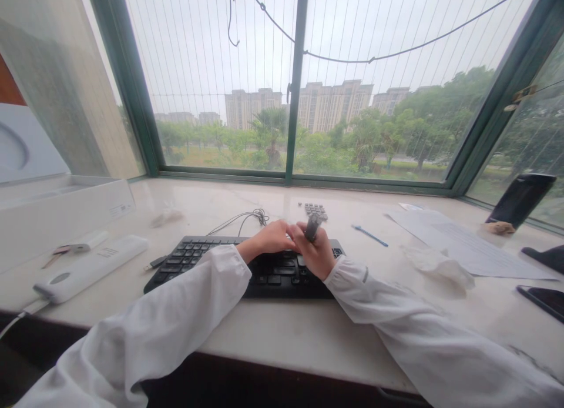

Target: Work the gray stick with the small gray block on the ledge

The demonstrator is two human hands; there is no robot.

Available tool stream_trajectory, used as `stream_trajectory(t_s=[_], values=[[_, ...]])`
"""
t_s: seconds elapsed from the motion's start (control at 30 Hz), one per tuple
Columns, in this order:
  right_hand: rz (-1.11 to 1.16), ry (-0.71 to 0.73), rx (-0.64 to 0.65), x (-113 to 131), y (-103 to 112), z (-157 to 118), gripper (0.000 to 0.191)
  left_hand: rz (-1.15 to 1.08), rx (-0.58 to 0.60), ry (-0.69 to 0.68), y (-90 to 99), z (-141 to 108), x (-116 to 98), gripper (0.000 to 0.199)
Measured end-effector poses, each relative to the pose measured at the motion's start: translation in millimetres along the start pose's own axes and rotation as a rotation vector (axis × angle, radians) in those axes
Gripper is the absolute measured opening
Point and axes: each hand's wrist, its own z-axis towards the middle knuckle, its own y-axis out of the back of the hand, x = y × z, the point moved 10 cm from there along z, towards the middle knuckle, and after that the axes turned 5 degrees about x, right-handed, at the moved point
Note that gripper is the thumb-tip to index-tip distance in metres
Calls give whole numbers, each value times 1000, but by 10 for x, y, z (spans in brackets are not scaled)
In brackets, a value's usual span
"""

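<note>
A black keyboard lies on the pale sill, with both hands over its right half. My right hand is closed around a dark grey tool with a thick handle that sticks up out of the fist. The tool's lower end is hidden, so its kind does not show. My left hand meets the right at the fingertips, its fingers bent together; whatever they pinch is hidden. Just beyond the hands sits a group of loose grey keycaps, with one small piece apart to their left.
The keyboard's cable is coiled behind it, its USB plug at the left end. Leftward are a white power bank and a white box. Rightward are a blue pen, crumpled tissue, paper sheets and a phone.
</note>
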Motion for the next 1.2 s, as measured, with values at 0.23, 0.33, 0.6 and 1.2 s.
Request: stream_trajectory(t_s=[0.23, 0.33, 0.6, 1.2], values=[[-85, -9, -198, 46, 313, 53, 42, -62, 3, 29, 32, -18, 0, 36], [-247, -85, -185, -55, 539, 176, 44, -107, -77, 76, 126, -53, 23, 38], [-644, -245, 231, -521, 561, 259, 28, -94, -204, 102, 232, -96, 7, 35], [-589, -279, 314, -590, 441, 255, 30, 383, -448, -181, 332, -227, -445, 16]])
